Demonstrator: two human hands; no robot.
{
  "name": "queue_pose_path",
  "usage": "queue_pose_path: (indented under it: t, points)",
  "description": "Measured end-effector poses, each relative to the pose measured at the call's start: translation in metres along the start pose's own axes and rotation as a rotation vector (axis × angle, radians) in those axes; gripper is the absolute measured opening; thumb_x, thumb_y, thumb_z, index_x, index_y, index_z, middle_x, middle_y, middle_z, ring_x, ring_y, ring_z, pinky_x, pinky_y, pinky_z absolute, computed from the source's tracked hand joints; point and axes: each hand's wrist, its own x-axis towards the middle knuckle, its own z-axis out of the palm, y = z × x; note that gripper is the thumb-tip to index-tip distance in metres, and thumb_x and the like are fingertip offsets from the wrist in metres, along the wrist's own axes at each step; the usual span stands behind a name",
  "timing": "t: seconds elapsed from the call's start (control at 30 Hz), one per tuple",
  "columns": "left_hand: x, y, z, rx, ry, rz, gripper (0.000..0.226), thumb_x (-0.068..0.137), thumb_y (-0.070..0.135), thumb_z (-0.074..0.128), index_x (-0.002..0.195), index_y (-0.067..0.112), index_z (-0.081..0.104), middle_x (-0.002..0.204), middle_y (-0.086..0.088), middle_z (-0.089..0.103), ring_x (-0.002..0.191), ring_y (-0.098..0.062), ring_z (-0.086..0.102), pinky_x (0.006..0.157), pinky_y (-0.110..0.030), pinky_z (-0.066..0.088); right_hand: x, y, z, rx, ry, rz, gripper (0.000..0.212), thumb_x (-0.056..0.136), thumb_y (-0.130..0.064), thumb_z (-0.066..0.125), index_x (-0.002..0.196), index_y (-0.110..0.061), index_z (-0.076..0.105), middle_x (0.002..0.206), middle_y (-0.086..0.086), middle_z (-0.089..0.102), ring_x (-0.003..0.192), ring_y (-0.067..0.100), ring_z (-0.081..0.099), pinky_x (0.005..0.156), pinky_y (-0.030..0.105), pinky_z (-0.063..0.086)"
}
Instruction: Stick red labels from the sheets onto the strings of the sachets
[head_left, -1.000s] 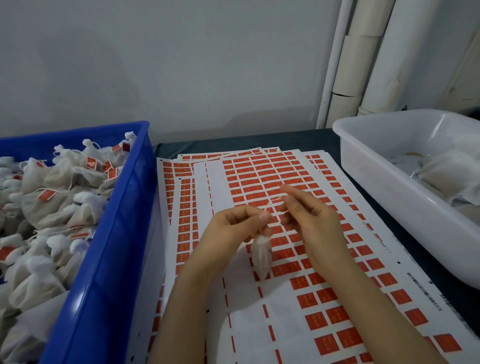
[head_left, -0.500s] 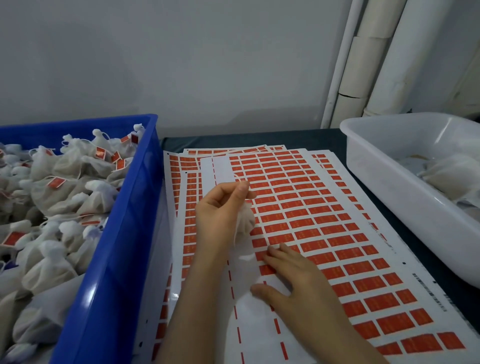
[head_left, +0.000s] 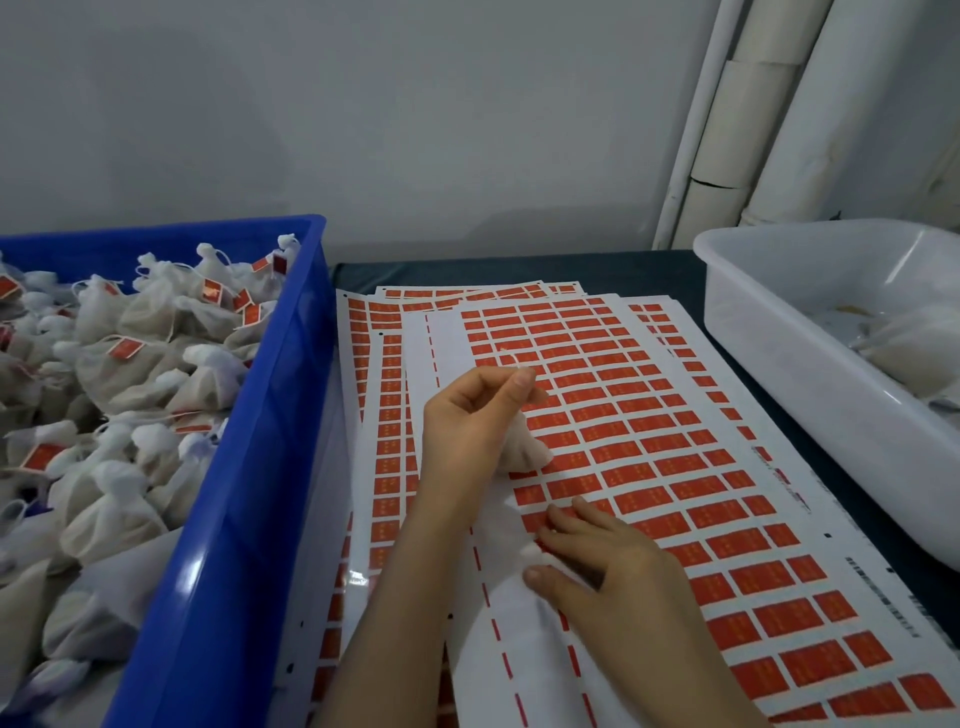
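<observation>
My left hand (head_left: 470, 421) hovers over the top label sheet (head_left: 675, 467) and pinches the string of a small white sachet (head_left: 524, 447), which hangs below its fingers. My right hand (head_left: 608, 566) lies lower on the same sheet, fingertips on the edge of a red label (head_left: 535, 519) at the left end of a row; whether it has hold of the label is unclear. The sheet carries several rows of red labels, with bare white backing on its left side. More sheets lie fanned out beneath it.
A blue crate (head_left: 249, 467) on the left is full of white sachets with red labels on their strings. A white plastic tub (head_left: 810, 374) at the right holds a few sachets. White pipes (head_left: 753, 119) run up the wall behind.
My hands have parted: the left one lifted the sachet up and to the left, the right one dropped onto the sheet and has slid to a label's edge.
</observation>
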Motion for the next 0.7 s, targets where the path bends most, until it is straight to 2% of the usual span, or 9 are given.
queue_pose_path:
  t: [0.13,0.2,0.27,0.33,0.43,0.57,0.7]
  points:
    - [0.003,-0.0034,0.0001,-0.032,0.003,-0.06,0.012,0.08,0.035,0.067,0.078,0.024,0.07,0.087,0.018,0.072,0.083,-0.001,0.068,0.058,-0.013,0.054,0.0005,-0.001,-0.0029,0.03,0.023,0.028,0.037,0.087,-0.043,0.053,0.124,-0.042,0.052,0.135,-0.03,0.039,0.127,-0.011,0.025,0.099,0.012,0.007]
    - [0.0029,-0.004,0.0,-0.038,0.002,-0.065,0.015,0.078,0.037,0.067,0.079,0.023,0.071,0.089,0.017,0.072,0.084,-0.003,0.069,0.057,-0.013,0.053,-0.0004,-0.0025,-0.0027,0.019,0.009,0.032,0.044,0.084,-0.048,0.055,0.127,-0.042,0.048,0.133,-0.033,0.035,0.132,-0.007,0.024,0.104,0.016,0.008]
    - [0.0014,-0.0034,-0.0001,-0.053,-0.005,-0.06,0.02,0.072,0.042,0.067,0.078,0.023,0.071,0.089,0.016,0.073,0.084,-0.001,0.068,0.056,-0.012,0.052,-0.0011,-0.0043,-0.0017,-0.005,-0.001,0.031,0.05,0.082,-0.053,0.056,0.13,-0.043,0.045,0.135,-0.033,0.032,0.134,-0.006,0.022,0.102,0.018,0.006]
    - [0.0015,-0.0041,0.0,-0.05,-0.016,-0.057,0.021,0.071,0.043,0.067,0.078,0.024,0.071,0.087,0.016,0.073,0.084,0.0,0.068,0.057,-0.012,0.052,-0.0011,-0.0049,-0.0011,-0.038,0.007,-0.001,0.048,0.083,-0.053,0.052,0.13,-0.042,0.045,0.139,-0.03,0.032,0.135,-0.005,0.02,0.099,0.016,0.002]
    - [0.0031,-0.0059,0.0003,-0.026,-0.025,-0.051,0.014,0.077,0.039,0.067,0.076,0.026,0.07,0.085,0.017,0.072,0.084,-0.001,0.068,0.06,-0.014,0.054,-0.0012,-0.0028,-0.0008,-0.063,0.016,-0.073,0.042,0.087,-0.051,0.046,0.128,-0.041,0.049,0.139,-0.028,0.034,0.135,-0.004,0.021,0.101,0.014,0.001]
    - [0.003,-0.0067,0.0005,-0.027,-0.015,-0.071,0.022,0.066,0.048,0.064,0.071,0.027,0.07,0.087,0.015,0.073,0.092,-0.011,0.068,0.078,-0.031,0.057,-0.0029,-0.0025,-0.0019,-0.055,0.043,-0.082,0.037,0.089,-0.048,0.046,0.124,-0.039,0.054,0.137,-0.027,0.039,0.134,-0.004,0.023,0.104,0.015,0.004]
    - [0.0042,-0.007,-0.001,-0.063,-0.012,-0.128,0.017,0.075,0.04,0.067,0.075,0.023,0.07,0.094,0.007,0.073,0.098,-0.019,0.067,0.088,-0.046,0.054,-0.0048,-0.0046,0.0007,0.018,0.137,-0.019,0.031,0.089,-0.044,0.05,0.117,-0.037,0.061,0.132,-0.025,0.047,0.13,-0.004,0.029,0.107,0.02,0.013]
